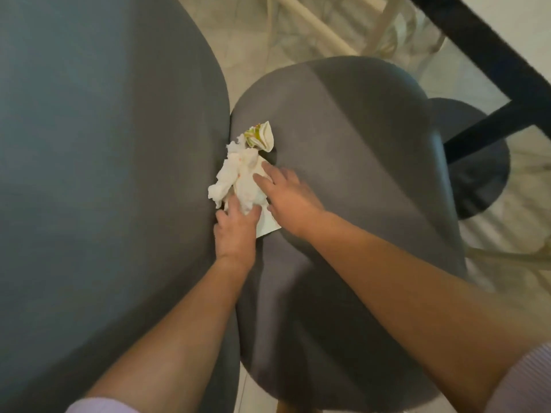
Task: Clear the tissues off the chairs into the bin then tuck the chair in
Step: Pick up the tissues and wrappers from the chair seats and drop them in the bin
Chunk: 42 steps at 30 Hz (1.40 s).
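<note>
Tissues: a crumpled white heap on the left edge of the grey chair seat, right against the second grey chair beside it. One wad at the far end shows green and yellow marks; a flat white sheet pokes out under the heap, near my wrists.

My left hand is at the near end of the heap, fingers curled into the paper, pinching a fold. My right hand lies over the right side, fingers straight and spread, pressing the heap down.

Step in hand, as I judge it: gathering everything into one bundle. To do it well, sweep the right hand inward toward the left, catch the marked wad and the flat sheet too, and close both hands before lifting so nothing slips into the gap between the chairs.

No bin in view. Black frame and pale floor beyond.
</note>
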Each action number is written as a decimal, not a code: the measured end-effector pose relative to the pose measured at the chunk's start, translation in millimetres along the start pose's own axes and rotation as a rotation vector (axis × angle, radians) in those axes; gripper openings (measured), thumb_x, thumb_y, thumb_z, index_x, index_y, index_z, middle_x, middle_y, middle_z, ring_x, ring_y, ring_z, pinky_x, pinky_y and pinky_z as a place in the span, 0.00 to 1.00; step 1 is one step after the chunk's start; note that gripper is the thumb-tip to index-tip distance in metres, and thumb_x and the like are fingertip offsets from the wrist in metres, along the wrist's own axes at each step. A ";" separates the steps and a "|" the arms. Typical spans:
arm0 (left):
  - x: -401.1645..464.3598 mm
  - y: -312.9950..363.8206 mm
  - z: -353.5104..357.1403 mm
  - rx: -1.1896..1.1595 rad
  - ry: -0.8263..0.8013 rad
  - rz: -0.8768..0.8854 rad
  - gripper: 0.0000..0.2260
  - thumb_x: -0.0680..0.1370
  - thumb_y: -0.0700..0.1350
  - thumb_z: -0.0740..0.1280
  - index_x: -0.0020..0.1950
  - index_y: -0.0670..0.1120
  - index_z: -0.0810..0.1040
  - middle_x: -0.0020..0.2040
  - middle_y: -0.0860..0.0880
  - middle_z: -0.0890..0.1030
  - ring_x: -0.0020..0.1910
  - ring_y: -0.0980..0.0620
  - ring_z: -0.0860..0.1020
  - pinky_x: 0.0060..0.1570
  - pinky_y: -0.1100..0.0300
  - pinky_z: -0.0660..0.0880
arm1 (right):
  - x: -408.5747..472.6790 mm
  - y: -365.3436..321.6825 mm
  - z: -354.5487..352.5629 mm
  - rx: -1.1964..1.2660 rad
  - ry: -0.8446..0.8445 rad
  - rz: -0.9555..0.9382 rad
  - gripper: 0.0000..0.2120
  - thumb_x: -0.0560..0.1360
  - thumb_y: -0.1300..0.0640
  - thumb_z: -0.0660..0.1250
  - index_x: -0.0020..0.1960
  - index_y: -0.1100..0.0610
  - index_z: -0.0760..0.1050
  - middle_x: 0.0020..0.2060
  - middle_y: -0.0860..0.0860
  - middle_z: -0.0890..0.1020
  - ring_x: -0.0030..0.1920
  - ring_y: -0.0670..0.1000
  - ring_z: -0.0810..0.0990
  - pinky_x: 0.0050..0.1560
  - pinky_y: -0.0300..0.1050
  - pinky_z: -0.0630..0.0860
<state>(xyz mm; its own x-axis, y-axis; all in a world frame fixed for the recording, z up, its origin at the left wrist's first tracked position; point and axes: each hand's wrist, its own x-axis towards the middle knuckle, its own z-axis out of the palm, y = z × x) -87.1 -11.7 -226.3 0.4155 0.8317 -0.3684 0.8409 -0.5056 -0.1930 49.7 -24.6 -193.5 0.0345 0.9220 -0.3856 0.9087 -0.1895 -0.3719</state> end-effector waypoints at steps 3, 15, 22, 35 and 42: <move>0.7 -8.1 11.4 -0.130 0.058 0.065 0.31 0.65 0.40 0.75 0.64 0.54 0.70 0.62 0.39 0.67 0.50 0.40 0.72 0.46 0.52 0.77 | 16.9 -5.0 10.2 -0.004 -0.058 -0.073 0.39 0.73 0.72 0.59 0.75 0.44 0.51 0.76 0.47 0.40 0.75 0.63 0.42 0.72 0.65 0.51; -29.4 9.9 22.5 -0.493 -0.039 0.447 0.21 0.66 0.38 0.73 0.58 0.46 0.77 0.64 0.35 0.68 0.62 0.35 0.68 0.57 0.43 0.73 | 23.5 16.2 28.7 -0.121 -0.030 -0.056 0.18 0.76 0.69 0.57 0.64 0.61 0.69 0.67 0.57 0.63 0.64 0.61 0.64 0.62 0.51 0.69; -27.9 15.9 19.4 -0.482 0.087 0.514 0.21 0.60 0.40 0.76 0.53 0.46 0.80 0.56 0.36 0.75 0.52 0.36 0.73 0.50 0.44 0.75 | 3.8 28.6 21.5 -0.041 0.225 -0.095 0.12 0.74 0.61 0.63 0.56 0.64 0.75 0.57 0.58 0.74 0.58 0.60 0.69 0.53 0.54 0.73; -13.2 17.3 23.0 -0.439 0.079 0.588 0.23 0.61 0.44 0.76 0.56 0.51 0.78 0.60 0.42 0.75 0.67 0.35 0.66 0.60 0.38 0.65 | 31.9 25.1 -0.3 -0.407 0.186 -0.006 0.09 0.70 0.52 0.67 0.50 0.51 0.81 0.76 0.55 0.49 0.75 0.63 0.43 0.68 0.73 0.42; -14.0 16.4 23.4 -0.577 0.018 0.611 0.23 0.66 0.39 0.75 0.60 0.45 0.76 0.65 0.37 0.69 0.64 0.37 0.67 0.60 0.45 0.71 | 31.9 22.0 1.5 -0.366 0.159 -0.009 0.14 0.72 0.60 0.66 0.58 0.57 0.77 0.64 0.54 0.65 0.65 0.58 0.63 0.65 0.64 0.62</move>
<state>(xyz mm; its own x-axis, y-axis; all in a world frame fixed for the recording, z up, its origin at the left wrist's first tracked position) -87.3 -37.1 -245.6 0.8569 0.4552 -0.2417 0.5093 -0.6759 0.5327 70.1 0.2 -215.1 0.0639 0.9693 -0.2373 0.9964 -0.0751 -0.0383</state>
